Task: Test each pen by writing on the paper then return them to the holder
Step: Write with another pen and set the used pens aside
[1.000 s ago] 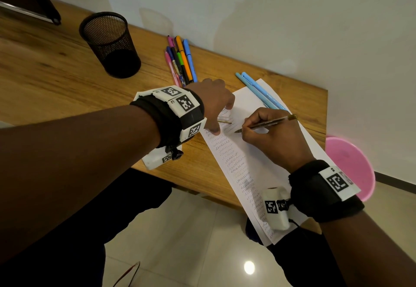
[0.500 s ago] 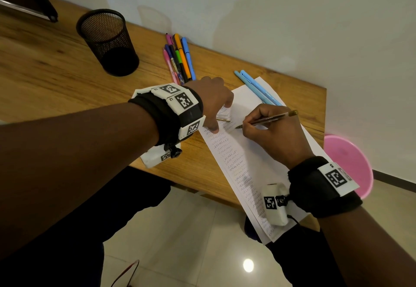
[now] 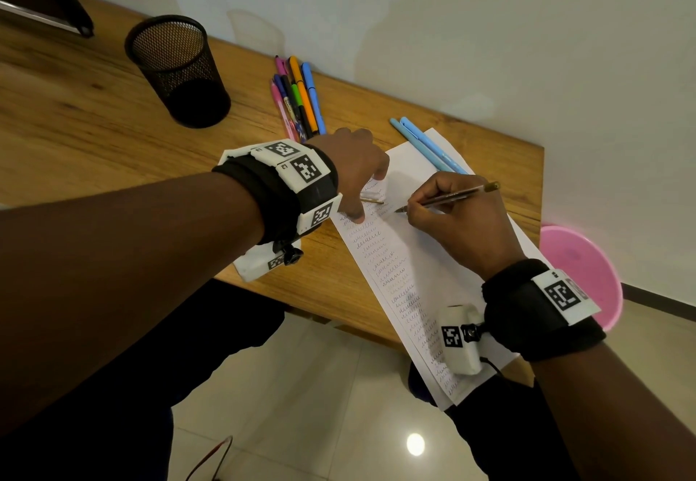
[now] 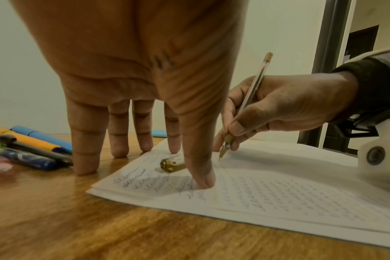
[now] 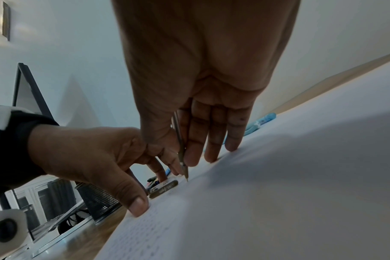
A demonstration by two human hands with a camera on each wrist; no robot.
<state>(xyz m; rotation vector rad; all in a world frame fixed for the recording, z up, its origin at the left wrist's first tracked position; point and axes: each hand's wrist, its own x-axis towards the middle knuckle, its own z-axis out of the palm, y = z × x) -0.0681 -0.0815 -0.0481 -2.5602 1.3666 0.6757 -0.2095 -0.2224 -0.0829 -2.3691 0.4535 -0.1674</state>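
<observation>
The wooden counter [image 3: 94, 111] carries the paper [image 3: 406, 254], with rows of written loops on it. The black mesh holder [image 3: 177, 69] stands well apart from the paper. A bundle of coloured pens [image 3: 297, 100] lies between them. The left hand [image 3: 354, 171] presses the paper with straight fingers, its grip open. The right hand [image 3: 459, 220] has its grip closed around the gold pen [image 3: 448, 198], whose tip touches the paper. A gold cap [image 4: 172, 164] lies beside the left thumb.

No legible text. Handwritten loop strokes on the paper [image 3: 399, 265] under both hands form no readable words; wristband markers [image 3: 307, 169] carry coded patterns only.
</observation>
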